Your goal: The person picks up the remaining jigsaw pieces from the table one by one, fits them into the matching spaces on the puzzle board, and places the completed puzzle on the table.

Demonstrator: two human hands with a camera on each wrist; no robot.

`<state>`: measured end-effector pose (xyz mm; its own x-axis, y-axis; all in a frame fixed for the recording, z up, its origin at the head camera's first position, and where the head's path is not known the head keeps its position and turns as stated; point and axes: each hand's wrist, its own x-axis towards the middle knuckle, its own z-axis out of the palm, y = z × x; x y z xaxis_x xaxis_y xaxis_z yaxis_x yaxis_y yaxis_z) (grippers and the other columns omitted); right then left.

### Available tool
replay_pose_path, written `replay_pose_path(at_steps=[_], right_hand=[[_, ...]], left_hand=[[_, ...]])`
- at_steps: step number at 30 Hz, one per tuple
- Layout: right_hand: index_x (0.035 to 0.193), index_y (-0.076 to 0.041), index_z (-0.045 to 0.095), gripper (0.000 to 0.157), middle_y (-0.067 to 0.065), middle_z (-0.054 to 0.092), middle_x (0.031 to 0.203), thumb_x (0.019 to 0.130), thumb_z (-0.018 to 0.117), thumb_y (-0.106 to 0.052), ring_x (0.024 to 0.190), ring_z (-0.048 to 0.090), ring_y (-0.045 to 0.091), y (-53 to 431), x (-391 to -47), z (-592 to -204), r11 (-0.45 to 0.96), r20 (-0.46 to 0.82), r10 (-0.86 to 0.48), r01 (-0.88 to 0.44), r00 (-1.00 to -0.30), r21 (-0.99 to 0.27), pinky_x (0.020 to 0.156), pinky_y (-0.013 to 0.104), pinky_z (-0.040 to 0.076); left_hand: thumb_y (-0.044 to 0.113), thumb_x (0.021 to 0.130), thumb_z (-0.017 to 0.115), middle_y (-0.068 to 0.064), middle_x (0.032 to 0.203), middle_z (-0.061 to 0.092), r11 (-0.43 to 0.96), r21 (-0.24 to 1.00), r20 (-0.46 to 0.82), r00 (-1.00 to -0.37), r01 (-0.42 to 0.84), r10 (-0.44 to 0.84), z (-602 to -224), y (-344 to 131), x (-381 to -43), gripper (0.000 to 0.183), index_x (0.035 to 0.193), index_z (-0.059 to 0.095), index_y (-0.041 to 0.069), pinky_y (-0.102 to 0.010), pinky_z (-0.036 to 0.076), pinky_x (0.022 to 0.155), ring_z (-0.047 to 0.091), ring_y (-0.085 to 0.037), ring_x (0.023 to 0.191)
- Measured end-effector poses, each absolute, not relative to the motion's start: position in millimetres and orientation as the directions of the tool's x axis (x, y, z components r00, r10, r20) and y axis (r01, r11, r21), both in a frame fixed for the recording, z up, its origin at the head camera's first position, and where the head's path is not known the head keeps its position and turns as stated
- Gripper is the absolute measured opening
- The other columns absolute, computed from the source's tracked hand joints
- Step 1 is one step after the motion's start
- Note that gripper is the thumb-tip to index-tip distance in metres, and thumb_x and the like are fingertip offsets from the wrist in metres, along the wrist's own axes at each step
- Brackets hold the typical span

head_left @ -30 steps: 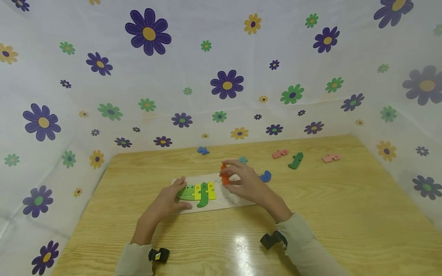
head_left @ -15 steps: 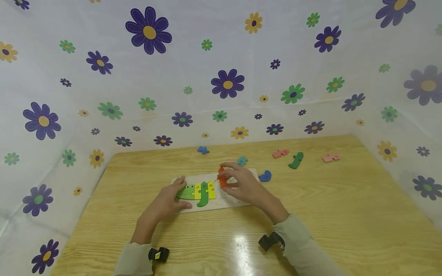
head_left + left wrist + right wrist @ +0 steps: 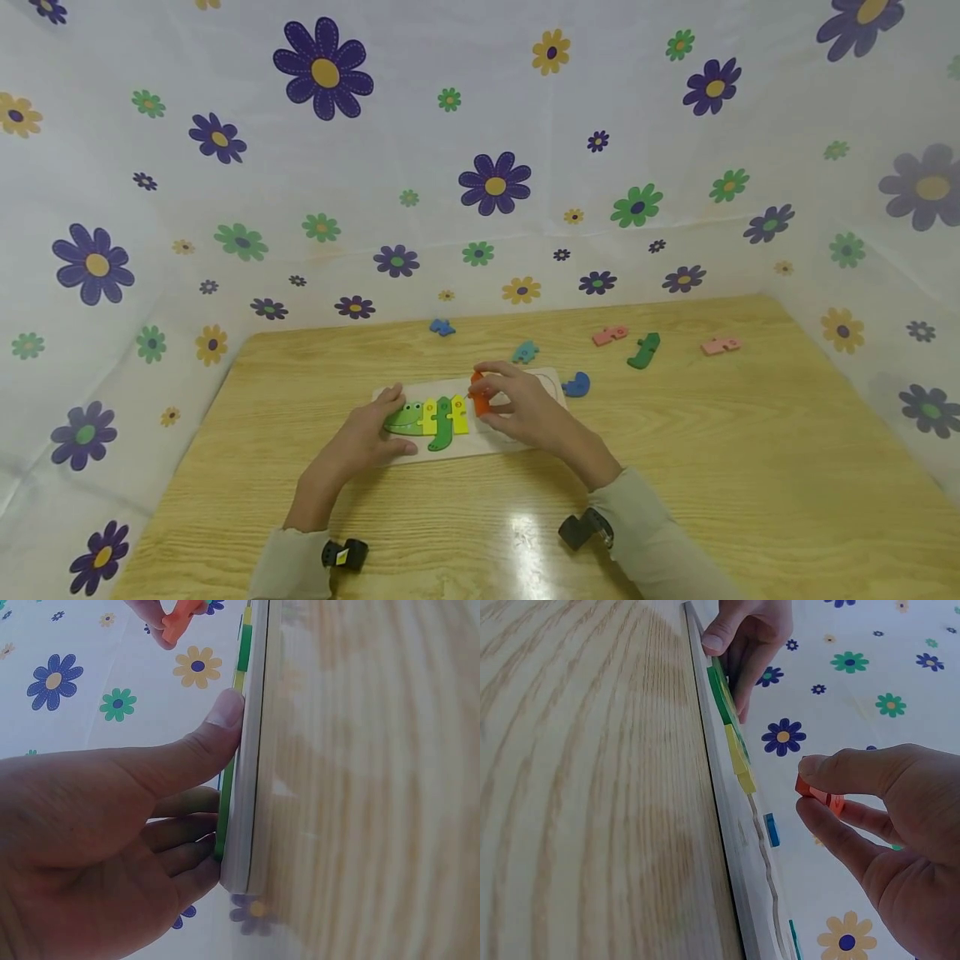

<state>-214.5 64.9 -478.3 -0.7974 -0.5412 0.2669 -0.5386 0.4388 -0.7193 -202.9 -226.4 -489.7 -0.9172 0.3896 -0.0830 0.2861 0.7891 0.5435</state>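
Note:
A pale wooden puzzle board (image 3: 487, 443) lies on the table. At its left end sit a green crocodile head (image 3: 405, 420), a yellow piece (image 3: 429, 418), a green leg piece (image 3: 441, 432) and another yellow piece (image 3: 459, 417), side by side. My left hand (image 3: 363, 435) rests on that end, thumb near the front edge and fingers by the head. Between thumb and fingertips my right hand (image 3: 528, 407) pinches an orange puzzle piece (image 3: 479, 403), tilted up. The right wrist view shows this orange piece (image 3: 821, 793) held clear above the board, which bears an empty recess outline.
Loose pieces lie behind and right of the board: a blue piece (image 3: 442, 327), a teal piece (image 3: 526, 352), a rounded blue piece (image 3: 577, 384), a pink piece (image 3: 610, 336), a dark green piece (image 3: 643, 351) and another pink piece (image 3: 721, 346). A flowered cloth (image 3: 420, 150) surrounds the table.
My right hand has moved slightly left and toward me with the orange puzzle piece, bringing it closer to the second yellow piece. The left hand stays put.

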Motion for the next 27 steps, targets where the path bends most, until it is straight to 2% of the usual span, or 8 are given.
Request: replay_pose_path(at_steps=[8,27], right_hand=[[0.118,0.002,0.073,0.028,0.023,0.05,0.148,0.09,0.076,0.003,0.126,0.059,0.036,61.1,-216.5,-480.3,0.432,0.256,-0.555,-0.537,-0.791,-0.724,0.083,0.028,0.061],[0.118,0.004,0.073,0.028,0.025,0.053,0.144,0.09,0.076,0.003,0.122,0.062,0.037,58.7,-215.7,-492.8,0.432,0.236,-0.594,-0.552,-0.769,-0.713,0.085,0.032,0.061]], left_hand=[[0.022,0.088,0.083,-0.022,0.165,0.026,0.793,0.54,-0.084,-0.92,0.281,0.382,-493.4,-228.4,-203.9,0.084,0.153,0.039,-0.008,-0.054,0.023,0.123,0.021,-0.042,0.153],[0.022,0.087,0.084,-0.025,0.164,0.027,0.776,0.557,-0.071,-0.914,0.295,0.399,-491.1,-226.5,-203.1,0.084,0.152,0.04,-0.01,-0.056,0.024,0.122,0.022,-0.044,0.152]])
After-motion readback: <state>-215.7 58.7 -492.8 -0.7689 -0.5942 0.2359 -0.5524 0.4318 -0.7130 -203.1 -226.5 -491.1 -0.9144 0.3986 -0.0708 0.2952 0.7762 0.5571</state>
